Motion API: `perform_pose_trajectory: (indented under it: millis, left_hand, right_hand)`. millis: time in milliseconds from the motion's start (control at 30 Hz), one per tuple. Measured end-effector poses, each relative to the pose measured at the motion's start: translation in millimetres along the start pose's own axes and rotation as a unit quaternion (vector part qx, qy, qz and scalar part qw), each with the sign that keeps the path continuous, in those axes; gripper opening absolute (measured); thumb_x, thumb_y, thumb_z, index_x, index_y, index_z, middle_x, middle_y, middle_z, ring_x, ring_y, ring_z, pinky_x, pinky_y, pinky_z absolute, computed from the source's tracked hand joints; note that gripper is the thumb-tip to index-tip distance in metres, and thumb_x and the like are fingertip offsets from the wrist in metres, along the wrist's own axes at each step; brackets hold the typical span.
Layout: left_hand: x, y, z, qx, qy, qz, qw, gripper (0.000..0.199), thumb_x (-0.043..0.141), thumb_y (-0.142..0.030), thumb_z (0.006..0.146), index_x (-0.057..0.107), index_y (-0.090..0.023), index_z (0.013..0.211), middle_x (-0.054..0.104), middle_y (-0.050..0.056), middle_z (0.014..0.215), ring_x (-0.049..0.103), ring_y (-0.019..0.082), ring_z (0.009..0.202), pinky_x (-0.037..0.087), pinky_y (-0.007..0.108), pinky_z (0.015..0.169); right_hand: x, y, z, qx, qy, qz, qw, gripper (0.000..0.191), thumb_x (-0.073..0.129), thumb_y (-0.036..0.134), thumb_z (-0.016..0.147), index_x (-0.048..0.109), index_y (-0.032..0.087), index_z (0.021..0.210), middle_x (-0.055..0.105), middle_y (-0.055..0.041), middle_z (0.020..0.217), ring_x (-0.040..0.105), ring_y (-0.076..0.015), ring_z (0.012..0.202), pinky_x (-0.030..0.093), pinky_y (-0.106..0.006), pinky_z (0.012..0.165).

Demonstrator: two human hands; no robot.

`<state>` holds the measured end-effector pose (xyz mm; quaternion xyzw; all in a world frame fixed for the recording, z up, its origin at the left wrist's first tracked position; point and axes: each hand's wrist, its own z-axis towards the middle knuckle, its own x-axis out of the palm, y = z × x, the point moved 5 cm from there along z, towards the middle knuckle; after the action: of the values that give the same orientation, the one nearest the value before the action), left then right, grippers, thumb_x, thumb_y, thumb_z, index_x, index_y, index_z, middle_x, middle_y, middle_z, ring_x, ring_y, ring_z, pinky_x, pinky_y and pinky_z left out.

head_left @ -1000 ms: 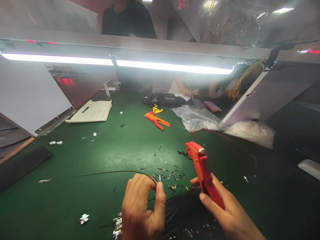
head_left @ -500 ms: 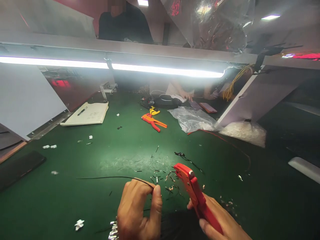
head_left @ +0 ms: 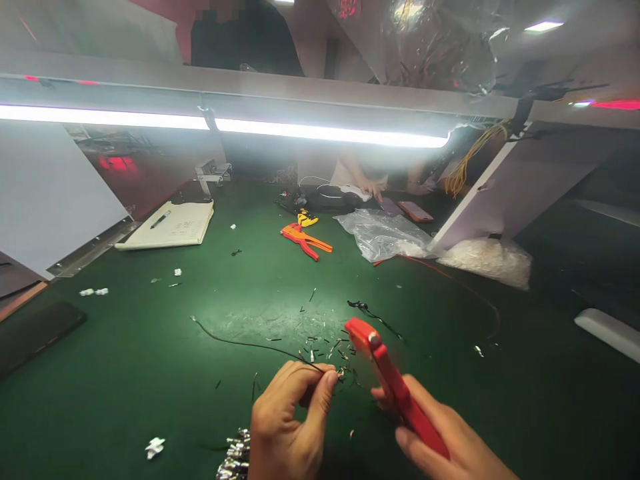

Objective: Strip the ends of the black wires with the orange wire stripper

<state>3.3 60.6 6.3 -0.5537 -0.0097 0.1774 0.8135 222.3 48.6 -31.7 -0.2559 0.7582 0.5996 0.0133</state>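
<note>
A thin black wire (head_left: 240, 343) is pinched between the thumb and forefinger of my left hand (head_left: 293, 423). Its long part reaches away to the left, and a small light tip shows at the far end. My right hand (head_left: 450, 430) grips a red wire stripper (head_left: 407, 400), its head tilted up and left, slightly blurred. The tool's jaws and the wire are apart. Below my left hand, partly hidden by it, lies a bunch of shiny metal terminals (head_left: 234, 459). Wire clippings (head_left: 320, 343) are scattered just beyond my fingers.
A second orange-and-red stripper (head_left: 306, 241) lies farther back near a clear plastic bag (head_left: 383, 233). An open notebook (head_left: 173, 225) with a pen is at the left. A black wire piece (head_left: 375, 315) lies beyond the tool. Across the bench is another person's hand (head_left: 370, 187).
My left hand has shifted right, closer to the stripper, carrying the wire. The wire's far end now bends upward at the left. The stripper has moved only slightly.
</note>
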Motion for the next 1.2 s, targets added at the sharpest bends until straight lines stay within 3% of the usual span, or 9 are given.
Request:
perform_pose_trajectory:
  millis: [100, 200, 267, 400, 633, 733, 967, 1100, 1200]
  left_hand:
    - [7.7, 11, -6, -0.052, 0.022, -0.017, 0.998, 0.015, 0.071, -0.03, 0.089, 0.078, -0.025, 0.076, 0.077, 0.0, 0.076, 0.07, 0.017, 0.068, 0.055, 0.025, 0.066]
    - [14.1, 19, -14, -0.08, 0.032, -0.026, 0.996, 0.018, 0.072, -0.033, 0.089, 0.08, -0.027, 0.074, 0.079, 0.001, 0.079, 0.071, 0.018, 0.069, 0.057, 0.028, 0.07]
    - [16.5, 21, -17, -0.078, 0.035, -0.033, 0.996, 0.015, 0.072, -0.031, 0.088, 0.081, -0.028, 0.077, 0.079, 0.0, 0.079, 0.071, 0.018, 0.07, 0.056, 0.028, 0.071]
    - [17.9, 20, -20, -0.071, 0.039, -0.031, 0.996, 0.011, 0.072, -0.027, 0.088, 0.082, -0.031, 0.085, 0.08, -0.001, 0.084, 0.072, 0.018, 0.073, 0.055, 0.029, 0.072]
    - [17.4, 20, -19, -0.11, 0.032, -0.003, 0.993, 0.027, 0.07, -0.042, 0.088, 0.076, -0.026, 0.068, 0.074, -0.001, 0.069, 0.064, 0.017, 0.061, 0.052, 0.028, 0.066]
    - [19.7, 24, -20, -0.154, 0.041, -0.052, 0.986, 0.028, 0.07, -0.048, 0.087, 0.078, -0.025, 0.073, 0.074, 0.001, 0.07, 0.065, 0.018, 0.064, 0.053, 0.027, 0.067]
    - [15.8, 25, -18, -0.304, 0.024, -0.167, 0.938, 0.037, 0.081, -0.056, 0.074, 0.077, -0.02, 0.077, 0.066, -0.001, 0.061, 0.057, 0.012, 0.053, 0.047, 0.021, 0.052]
    - [12.9, 16, -11, -0.297, 0.01, -0.179, 0.938, 0.032, 0.085, -0.05, 0.072, 0.077, -0.019, 0.067, 0.065, -0.002, 0.059, 0.057, 0.011, 0.052, 0.05, 0.021, 0.056]
    - [2.5, 13, -5, -0.267, -0.056, -0.194, 0.942, 0.029, 0.084, -0.045, 0.074, 0.075, -0.019, 0.064, 0.066, -0.002, 0.062, 0.058, 0.01, 0.051, 0.051, 0.019, 0.05]
  right_hand:
    - [13, 23, 21, 0.012, -0.025, 0.164, 0.986, 0.032, 0.06, 0.043, 0.088, 0.069, 0.024, 0.112, 0.072, -0.0094, 0.112, 0.064, -0.0301, 0.097, 0.046, -0.046, 0.09]
    - [32, 28, 33, 0.02, 0.0, 0.362, 0.932, 0.034, 0.065, 0.036, 0.085, 0.069, 0.021, 0.116, 0.071, -0.0096, 0.124, 0.065, -0.0267, 0.099, 0.047, -0.043, 0.092]
    - [39, 23, 34, 0.01, 0.004, 0.415, 0.91, 0.036, 0.07, 0.034, 0.083, 0.068, 0.021, 0.116, 0.073, -0.0084, 0.121, 0.067, -0.024, 0.094, 0.048, -0.04, 0.089]
    - [41, 12, 28, -0.034, 0.025, 0.415, 0.909, 0.034, 0.071, 0.037, 0.084, 0.066, 0.019, 0.113, 0.076, -0.0043, 0.086, 0.065, -0.0216, 0.084, 0.045, -0.034, 0.081]
    - [43, 16, 27, -0.128, 0.148, 0.384, 0.902, 0.042, 0.07, 0.042, 0.081, 0.063, 0.017, 0.113, 0.071, -0.0057, 0.081, 0.061, -0.0204, 0.077, 0.042, -0.033, 0.076]
    - [50, 13, 29, -0.108, 0.176, 0.363, 0.909, 0.049, 0.072, 0.046, 0.082, 0.061, 0.015, 0.118, 0.067, -0.0058, 0.081, 0.056, -0.0191, 0.076, 0.04, -0.03, 0.07]
    - [50, 19, 26, -0.117, 0.169, 0.41, 0.889, 0.04, 0.07, 0.042, 0.083, 0.065, 0.013, 0.111, 0.071, -0.007, 0.082, 0.06, -0.0168, 0.072, 0.04, -0.028, 0.069]
    - [47, 20, 24, -0.084, 0.159, 0.425, 0.887, 0.042, 0.069, 0.041, 0.081, 0.064, 0.013, 0.113, 0.075, -0.0082, 0.081, 0.063, -0.0188, 0.072, 0.043, -0.031, 0.072]
    - [46, 22, 24, -0.098, 0.153, 0.421, 0.889, 0.045, 0.068, 0.039, 0.082, 0.062, 0.013, 0.119, 0.077, -0.0099, 0.083, 0.065, -0.0199, 0.073, 0.045, -0.033, 0.073]
